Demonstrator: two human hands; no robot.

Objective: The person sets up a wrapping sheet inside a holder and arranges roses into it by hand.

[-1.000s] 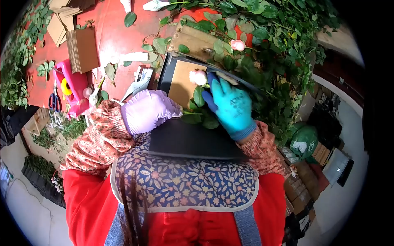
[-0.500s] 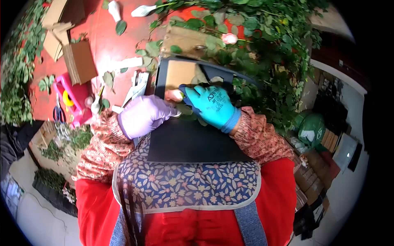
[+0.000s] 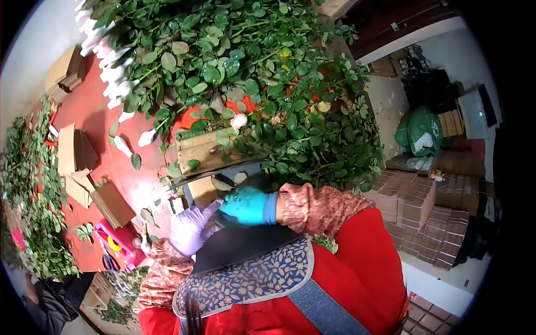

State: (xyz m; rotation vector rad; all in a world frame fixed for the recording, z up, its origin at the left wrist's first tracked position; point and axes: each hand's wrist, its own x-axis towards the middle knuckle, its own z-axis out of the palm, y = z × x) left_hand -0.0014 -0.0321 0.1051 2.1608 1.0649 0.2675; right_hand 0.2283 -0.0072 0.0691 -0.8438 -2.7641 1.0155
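My left hand (image 3: 191, 230), in a purple glove, is closed with its fingers pointing toward my right hand. My right hand (image 3: 245, 205), in a blue glove and slightly blurred, is curled up against the left fingertips. What sits between the fingers is hidden. Both hands are over a black sheet (image 3: 240, 245) that slopes down onto a floral apron (image 3: 245, 279). Just beyond them, a tan cardboard piece (image 3: 202, 191) and some loose leaves lie in a dark-edged holder. A pale pink rose (image 3: 239, 121) lies farther off among leaves.
Leafy rose stems (image 3: 223, 61) are heaped across the red table (image 3: 106, 123), several with white-sleeved heads. To the left are folded cardboard pieces (image 3: 113, 205), a pink holder (image 3: 120, 245) and scissors (image 3: 108, 258). Stacked bundles (image 3: 407, 195) and a green sack (image 3: 420, 131) stand at right.
My view has swung, shifting the table downward and my hands lower left in the picture. The pink rose head that showed between my gloves is now out of sight. My hands are closer together.
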